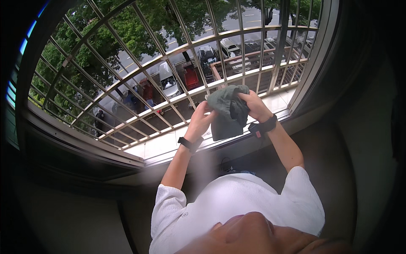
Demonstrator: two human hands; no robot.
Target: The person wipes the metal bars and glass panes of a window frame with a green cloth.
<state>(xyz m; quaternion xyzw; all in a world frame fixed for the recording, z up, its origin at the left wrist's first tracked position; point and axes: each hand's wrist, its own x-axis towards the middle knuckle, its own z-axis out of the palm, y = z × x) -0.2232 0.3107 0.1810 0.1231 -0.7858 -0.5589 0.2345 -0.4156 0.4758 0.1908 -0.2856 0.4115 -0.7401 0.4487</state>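
A crumpled dark green cloth item (229, 111) hangs between my two hands, in front of the window bars and above the pale sill. My left hand (201, 120) grips its left edge, with the thumb and fingers partly behind the fabric. At its upper right, my right hand (255, 104) pinches the cloth, and some fingertips are hidden in the folds. Both wrists carry black bands; a small dark device with a red mark (256, 130) sits at the right wrist.
Metal window bars (165, 57) curve across the opening ahead. Below them runs a white sill (161, 146), with a window frame (312, 60) at the right. Trees, a road and several parked vehicles lie outside, far below. Something dark and wiry (226, 166) is under the sill near my body.
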